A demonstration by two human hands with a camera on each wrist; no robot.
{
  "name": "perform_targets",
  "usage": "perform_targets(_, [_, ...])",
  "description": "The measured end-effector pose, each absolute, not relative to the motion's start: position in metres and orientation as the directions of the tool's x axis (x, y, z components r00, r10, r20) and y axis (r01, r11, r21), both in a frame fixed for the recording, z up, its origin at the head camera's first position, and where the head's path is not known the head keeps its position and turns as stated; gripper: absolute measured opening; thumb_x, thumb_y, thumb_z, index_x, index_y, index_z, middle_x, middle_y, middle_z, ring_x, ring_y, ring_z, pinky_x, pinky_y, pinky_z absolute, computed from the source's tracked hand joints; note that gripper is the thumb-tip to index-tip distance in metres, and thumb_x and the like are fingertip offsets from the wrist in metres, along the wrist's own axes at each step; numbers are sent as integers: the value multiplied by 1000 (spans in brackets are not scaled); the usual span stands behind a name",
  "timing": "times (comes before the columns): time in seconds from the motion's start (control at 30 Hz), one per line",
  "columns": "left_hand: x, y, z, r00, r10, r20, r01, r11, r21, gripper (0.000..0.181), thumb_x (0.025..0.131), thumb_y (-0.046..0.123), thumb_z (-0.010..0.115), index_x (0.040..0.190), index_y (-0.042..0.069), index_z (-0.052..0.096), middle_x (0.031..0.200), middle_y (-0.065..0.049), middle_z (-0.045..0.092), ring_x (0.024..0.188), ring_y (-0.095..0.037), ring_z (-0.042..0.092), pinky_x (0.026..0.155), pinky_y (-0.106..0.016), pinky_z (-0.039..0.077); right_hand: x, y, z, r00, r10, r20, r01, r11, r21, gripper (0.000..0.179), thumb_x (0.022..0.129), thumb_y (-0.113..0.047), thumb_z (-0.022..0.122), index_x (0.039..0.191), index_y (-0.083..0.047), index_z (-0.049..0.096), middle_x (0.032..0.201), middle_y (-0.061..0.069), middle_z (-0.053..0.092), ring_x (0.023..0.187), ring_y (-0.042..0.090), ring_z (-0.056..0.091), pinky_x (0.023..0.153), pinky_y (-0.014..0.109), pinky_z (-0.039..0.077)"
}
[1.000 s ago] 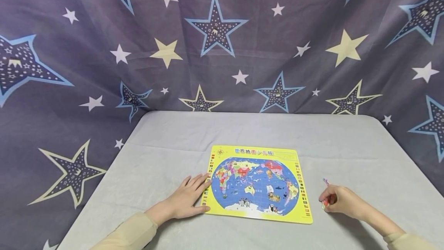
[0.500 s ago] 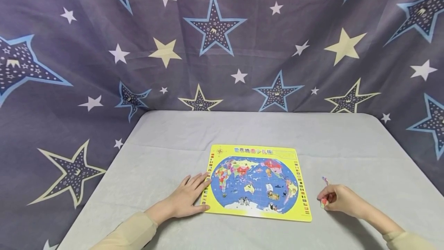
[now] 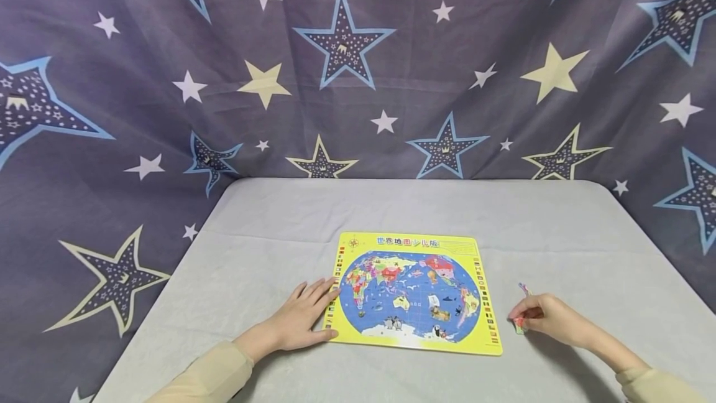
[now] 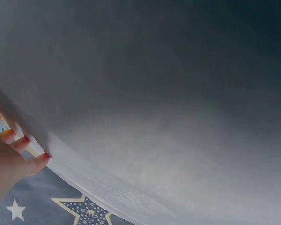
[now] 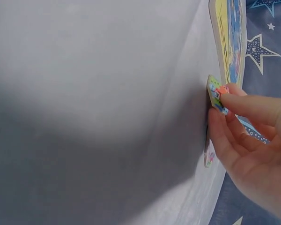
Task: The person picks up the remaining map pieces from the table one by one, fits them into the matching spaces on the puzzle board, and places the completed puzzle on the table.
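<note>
A yellow-bordered world map puzzle board (image 3: 414, 348) lies flat on the table. My left hand (image 3: 304, 316) rests with spread fingers along the board's left edge; in the left wrist view only part of this hand (image 4: 14, 157) shows at the left side. To the right of the board, my right hand (image 3: 554, 322) pinches a small puzzle piece (image 3: 519, 323) between thumb and fingers. In the right wrist view that puzzle piece (image 5: 215, 93) looks green, red and blue and is held tilted. A second small piece (image 3: 523, 289), pinkish-purple, lies just beyond the right hand, partly hidden by it.
A pale grey cloth covers the table (image 3: 279, 210). Behind and at the sides hangs a dark purple curtain (image 3: 414, 98) printed with stars. Sleeves of a light beige top (image 3: 207, 372) show on both forearms.
My right hand has shifted slightly left toward the board, and the piece in its fingers has turned a little. The left hand stays on the board's edge. The head view has drifted slightly.
</note>
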State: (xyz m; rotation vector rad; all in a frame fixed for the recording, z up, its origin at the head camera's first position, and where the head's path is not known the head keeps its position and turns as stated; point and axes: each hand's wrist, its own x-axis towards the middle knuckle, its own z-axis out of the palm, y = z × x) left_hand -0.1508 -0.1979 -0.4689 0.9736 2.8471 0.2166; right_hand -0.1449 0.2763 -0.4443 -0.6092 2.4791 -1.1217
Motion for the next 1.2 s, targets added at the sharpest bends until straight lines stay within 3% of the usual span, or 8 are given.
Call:
perform_targets(0.37, [-151,-199,-470,-784,617,-70,601,781,170,78,83,65,32,141,13,24,147,-5,17,133,-26,17,102,-51,15,-147,274,-444,-858,-489,-157,-177,568,-803,13,78,3,59,90,7,63,81,10,63,66,3,55,56,22,48])
perform_targets(1.2, [-149,-199,-467,-778,626,-54,610,773,172,76,84,63,35,140,11,27,146,-7,19,132,-28,19,101,-52,17,-163,243,-433,-857,-494,-150,-117,469,-876,17,82,-3,57,94,10,61,87,17,64,72,14,61,64,29,51])
